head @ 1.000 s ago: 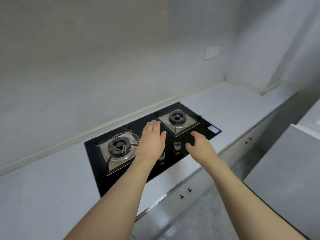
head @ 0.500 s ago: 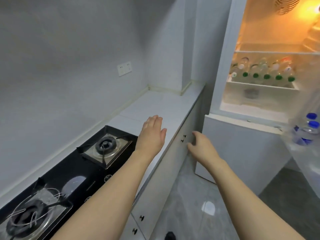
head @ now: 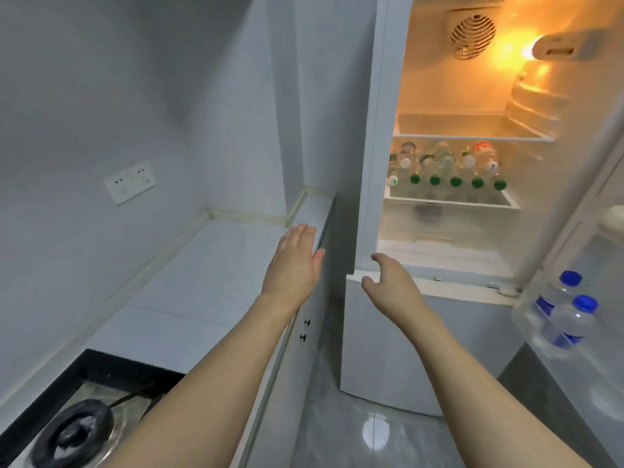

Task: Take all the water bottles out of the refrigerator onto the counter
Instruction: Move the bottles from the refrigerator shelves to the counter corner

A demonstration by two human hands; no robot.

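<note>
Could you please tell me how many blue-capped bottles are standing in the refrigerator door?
2. One blue-capped bottle stands farther back in the door shelf, and the other blue-capped bottle stands in front of it, nearer the camera. More may be hidden beyond the picture's right edge.

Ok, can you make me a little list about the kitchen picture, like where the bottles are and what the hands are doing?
fridge door: open, light on inside
green-capped bottles: lying in a row on the fridge shelf
blue-capped bottles: two, standing in the door rack
left hand: flat, fingers straight, over the counter, holding nothing
right hand: fingers loosely curled, empty, in front of the fridge
bottles on counter: none visible
gas burner: bottom left
</note>
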